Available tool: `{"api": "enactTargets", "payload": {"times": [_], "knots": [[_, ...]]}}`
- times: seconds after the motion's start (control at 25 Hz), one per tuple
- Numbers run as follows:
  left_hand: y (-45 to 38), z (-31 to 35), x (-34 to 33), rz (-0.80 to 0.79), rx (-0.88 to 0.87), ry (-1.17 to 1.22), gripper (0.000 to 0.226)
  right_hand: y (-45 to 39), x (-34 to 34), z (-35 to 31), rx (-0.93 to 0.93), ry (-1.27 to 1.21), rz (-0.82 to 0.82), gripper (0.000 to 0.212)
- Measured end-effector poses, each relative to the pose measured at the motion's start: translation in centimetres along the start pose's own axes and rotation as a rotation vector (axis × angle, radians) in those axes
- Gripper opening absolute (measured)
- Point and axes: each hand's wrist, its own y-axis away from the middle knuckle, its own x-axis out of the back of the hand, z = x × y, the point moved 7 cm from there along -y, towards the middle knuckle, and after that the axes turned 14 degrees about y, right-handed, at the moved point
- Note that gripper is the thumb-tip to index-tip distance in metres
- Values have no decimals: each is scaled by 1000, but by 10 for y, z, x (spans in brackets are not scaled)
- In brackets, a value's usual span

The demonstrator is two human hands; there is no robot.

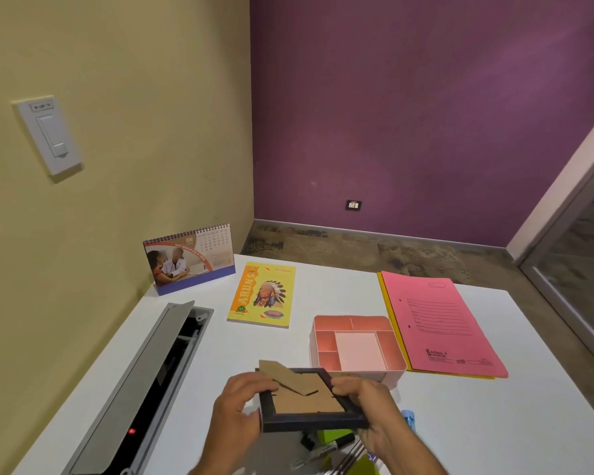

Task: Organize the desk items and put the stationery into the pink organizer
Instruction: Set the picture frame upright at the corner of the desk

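At the bottom centre of the frame, both hands hold a small dark-framed picture frame with a brown cardboard back, turned back-side up with its cardboard stand flap sticking out toward the upper left. The left hand curls round the frame's left edge, thumb on the backing, while the right hand grips the right edge with bent fingers; neither is free. Just below the frame, at the bottom edge, lies a loose heap of stationery: what looks like a marker, a green block and some thin rods, with a light blue item peeking out beside the right wrist. Just above the hands sits the pink plastic organizer with several compartments, all of which appear to hold nothing yet. Right of it lies a pink paper file folder over a yellow one; to its upper left rests a yellow notebook with a printed cover, and further up-left stands a spiral desk calendar against the wall. An open grey cable tray runs along the left of the white desk. The likely risks: the frame, held right over the heap, could knock pens off the desk's near edge when lowered, or the stand flap could catch the organizer's rim and shove it.
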Motion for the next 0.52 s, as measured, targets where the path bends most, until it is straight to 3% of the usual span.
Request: {"api": "enactTargets", "payload": {"times": [0.12,0.28,0.36,0.52], "knots": [[1,22,-17,70,35,135,51,11,18,-4,0,-51,4,25],[7,39,-39,87,206,303,28,18,46,-16,149,54,66,67],[10,50,-49,84,237,357,25,20,49,-21,266,115,7,75],[16,70,-71,72,332,598,18,35,44,-23,360,141,-254,45]]}}
